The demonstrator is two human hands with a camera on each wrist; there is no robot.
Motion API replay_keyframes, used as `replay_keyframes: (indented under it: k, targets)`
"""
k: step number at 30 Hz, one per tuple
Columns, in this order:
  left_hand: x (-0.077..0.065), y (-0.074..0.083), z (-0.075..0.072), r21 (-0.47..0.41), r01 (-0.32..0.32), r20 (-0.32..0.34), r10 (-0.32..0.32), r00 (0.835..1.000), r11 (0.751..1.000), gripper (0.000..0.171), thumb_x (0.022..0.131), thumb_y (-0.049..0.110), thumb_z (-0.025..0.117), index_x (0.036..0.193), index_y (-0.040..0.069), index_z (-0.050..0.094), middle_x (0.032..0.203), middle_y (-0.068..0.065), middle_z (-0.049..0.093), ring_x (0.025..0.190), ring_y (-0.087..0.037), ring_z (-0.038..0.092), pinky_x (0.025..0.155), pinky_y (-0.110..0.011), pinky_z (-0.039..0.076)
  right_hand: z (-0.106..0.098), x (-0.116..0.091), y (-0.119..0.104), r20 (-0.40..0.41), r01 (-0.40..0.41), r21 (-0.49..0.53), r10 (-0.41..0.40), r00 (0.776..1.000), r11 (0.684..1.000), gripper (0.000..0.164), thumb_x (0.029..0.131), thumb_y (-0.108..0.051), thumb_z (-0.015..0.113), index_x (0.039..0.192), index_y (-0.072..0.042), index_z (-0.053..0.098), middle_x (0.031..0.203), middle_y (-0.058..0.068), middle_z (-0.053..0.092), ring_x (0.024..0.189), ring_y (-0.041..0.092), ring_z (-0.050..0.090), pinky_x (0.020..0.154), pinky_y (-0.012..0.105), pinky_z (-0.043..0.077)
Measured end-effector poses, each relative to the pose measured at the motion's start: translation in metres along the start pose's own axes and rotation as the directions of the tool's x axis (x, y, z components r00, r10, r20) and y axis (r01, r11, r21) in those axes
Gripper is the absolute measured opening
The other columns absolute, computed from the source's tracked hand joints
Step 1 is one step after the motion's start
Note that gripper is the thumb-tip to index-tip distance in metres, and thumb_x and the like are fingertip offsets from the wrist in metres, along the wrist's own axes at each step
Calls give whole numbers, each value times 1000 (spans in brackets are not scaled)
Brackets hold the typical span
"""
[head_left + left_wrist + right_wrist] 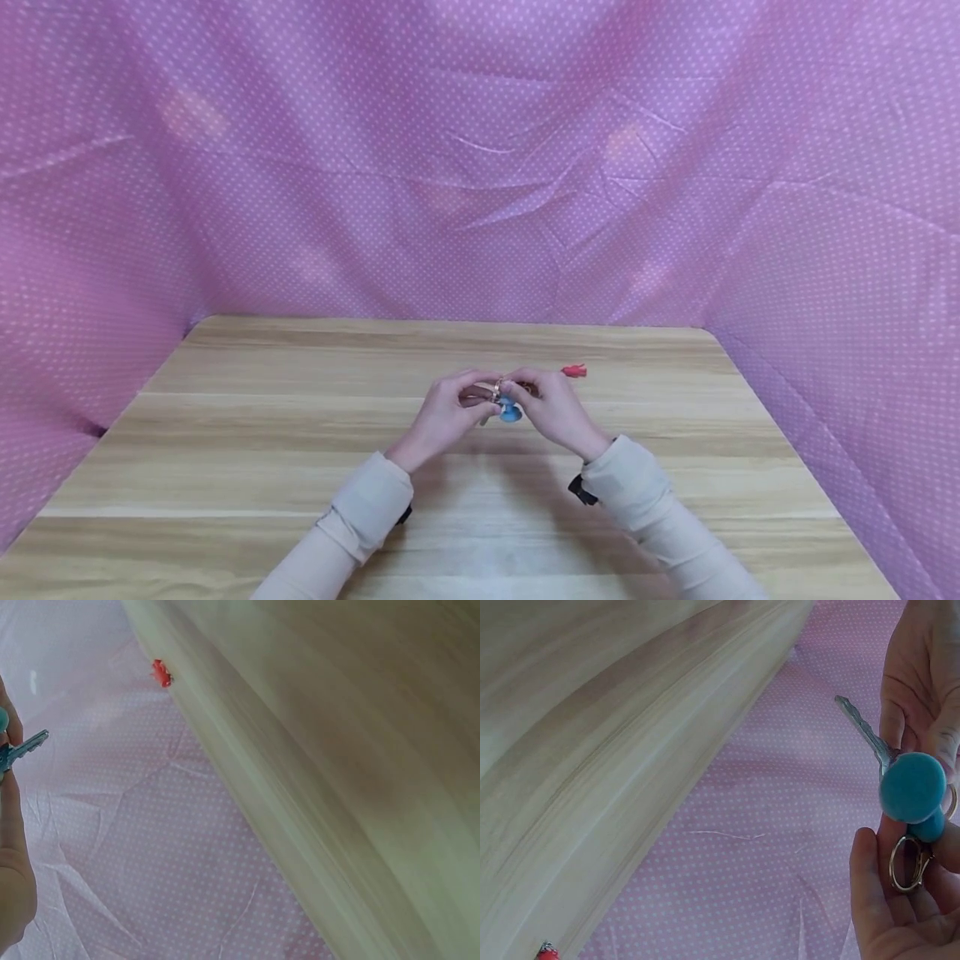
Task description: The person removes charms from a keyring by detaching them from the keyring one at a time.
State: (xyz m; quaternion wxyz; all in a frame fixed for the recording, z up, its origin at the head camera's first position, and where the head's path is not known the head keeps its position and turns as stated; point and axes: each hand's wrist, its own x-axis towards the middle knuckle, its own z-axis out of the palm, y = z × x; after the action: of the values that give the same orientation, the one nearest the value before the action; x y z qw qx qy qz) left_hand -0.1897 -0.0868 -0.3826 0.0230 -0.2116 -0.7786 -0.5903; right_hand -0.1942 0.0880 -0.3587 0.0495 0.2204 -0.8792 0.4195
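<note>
My left hand [446,410] and right hand [557,410] meet above the middle of the wooden table, fingertips close together on one keychain. A round blue charm [913,787] hangs between them. Beside the charm, a silver key [864,733] sticks out past the left hand's fingers, its head hidden. A gold clasp ring [907,864] lies against the right hand's fingers in the right wrist view. Part of a second ring [952,801] shows by the left thumb. The left wrist view catches only the key blade [30,744] and some fingers at its left edge.
A small red object [574,371] lies on the table [337,467] just beyond the right hand. Pink dotted cloth [480,208] surrounds the table's back and sides.
</note>
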Motion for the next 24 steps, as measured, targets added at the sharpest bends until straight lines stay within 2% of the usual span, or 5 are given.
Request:
replay_keyframes:
  k: [5, 13, 18, 24]
  targets:
    - [0, 1, 0, 47, 12, -17, -11, 1000, 999, 35, 77, 5, 71, 111, 7, 63, 106, -7, 65, 92, -20, 65, 76, -17, 54, 2, -2, -2, -41, 54, -37, -56, 998, 998, 13, 90, -12, 58, 95, -7, 69, 87, 3, 70, 73, 8, 61, 63, 22, 52]
    - [0, 5, -3, 140, 24, 11, -26, 1000, 990, 35, 80, 11, 70, 114, 7, 62, 103, -5, 66, 91, -15, 64, 77, -17, 53, 4, -5, 0, -99, 150, -87, -158, 982, 985, 9, 88, -9, 61, 89, -7, 69, 84, 2, 69, 76, 10, 64, 67, 24, 54]
    - [2, 7, -5, 143, 28, 18, -31, 999, 989, 35, 81, 12, 70, 113, 3, 62, 100, -7, 68, 88, -16, 65, 77, -18, 53, 4, -4, 2, -112, 218, -105, -229, 967, 970, 9, 87, -9, 61, 88, -7, 70, 82, 1, 69, 72, 7, 62, 64, 21, 52]
    - [3, 9, -5, 124, 67, 33, -72, 997, 990, 32, 82, 14, 68, 112, 4, 62, 100, -7, 68, 88, -15, 66, 77, -20, 54, 4, -4, 4, -120, 300, -132, -315, 941, 945, 7, 85, -6, 62, 85, -6, 70, 80, 1, 68, 68, 6, 61, 63, 20, 52]
